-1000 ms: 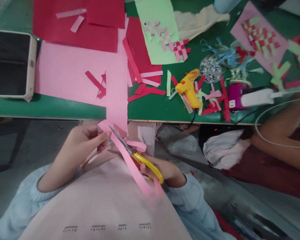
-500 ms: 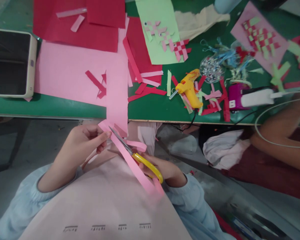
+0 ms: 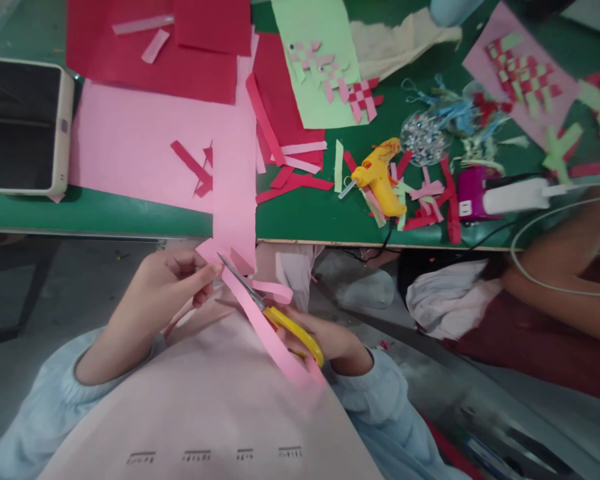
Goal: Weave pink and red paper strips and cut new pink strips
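Barely anything has shifted over the last second: my left hand (image 3: 167,287) still pinches the top end of the pink paper strip (image 3: 260,327) between thumb and forefinger, just below the table (image 3: 130,213) edge, and my right hand (image 3: 330,340) stays closed through the yellow handles of the scissors (image 3: 265,310). The handles have crept slightly toward the blades — I judge the cut is advancing slowly along the strip, not finished. The strip runs slantwise from my left fingers down across my apron (image 3: 205,400), its lower end blurred. The blades point up and left, lying against the strip; whether they are parted I cannot tell.

Writing: a row of small dark marks near the apron's lower edge — too small to read. The yellow glue gun (image 3: 377,177) and the phone (image 3: 23,127) show no legible brand.
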{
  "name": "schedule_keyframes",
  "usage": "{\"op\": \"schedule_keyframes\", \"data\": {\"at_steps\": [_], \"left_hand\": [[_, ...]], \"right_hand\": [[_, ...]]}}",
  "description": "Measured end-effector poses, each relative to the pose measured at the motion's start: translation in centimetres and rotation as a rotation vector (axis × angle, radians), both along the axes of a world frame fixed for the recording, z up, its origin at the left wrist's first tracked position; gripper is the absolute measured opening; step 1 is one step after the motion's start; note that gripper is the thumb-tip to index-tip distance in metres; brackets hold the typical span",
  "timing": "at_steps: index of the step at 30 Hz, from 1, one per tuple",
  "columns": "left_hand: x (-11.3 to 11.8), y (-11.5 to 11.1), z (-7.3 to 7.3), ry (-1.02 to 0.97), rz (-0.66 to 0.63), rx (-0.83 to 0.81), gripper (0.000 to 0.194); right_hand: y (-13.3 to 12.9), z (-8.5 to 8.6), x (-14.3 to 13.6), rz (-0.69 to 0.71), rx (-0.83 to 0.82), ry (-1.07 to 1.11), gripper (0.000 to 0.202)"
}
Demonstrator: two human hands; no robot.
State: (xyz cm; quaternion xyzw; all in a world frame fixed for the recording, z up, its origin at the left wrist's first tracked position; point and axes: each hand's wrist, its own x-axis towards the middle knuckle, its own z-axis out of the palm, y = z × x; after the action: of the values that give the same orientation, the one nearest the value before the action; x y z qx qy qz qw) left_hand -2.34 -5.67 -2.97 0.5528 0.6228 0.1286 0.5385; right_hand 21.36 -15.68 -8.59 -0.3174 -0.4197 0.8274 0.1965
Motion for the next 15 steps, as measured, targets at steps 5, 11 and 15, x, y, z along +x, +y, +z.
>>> {"op": "schedule_keyframes", "data": {"at_steps": [5, 11, 15], "left_hand": [[-0.3, 0.0, -0.2, -0.068, 0.052, -0.015, 0.035], [-0.2, -0.2, 0.5, -0.069, 0.086, -0.076, 0.032], [0.5, -0.2, 1.1, -0.055, 0.05, -0.068, 0.034]], "right_hand": [[0.2, 0.4, -0.1, -0.01, 0.039, -0.005, 0.054], [0.4, 0.0, -0.3, 0.016, 0.081, 0.007, 0.051], [0.8, -0.6, -0.8, 0.03, 0.072, 0.041, 0.063]]}}
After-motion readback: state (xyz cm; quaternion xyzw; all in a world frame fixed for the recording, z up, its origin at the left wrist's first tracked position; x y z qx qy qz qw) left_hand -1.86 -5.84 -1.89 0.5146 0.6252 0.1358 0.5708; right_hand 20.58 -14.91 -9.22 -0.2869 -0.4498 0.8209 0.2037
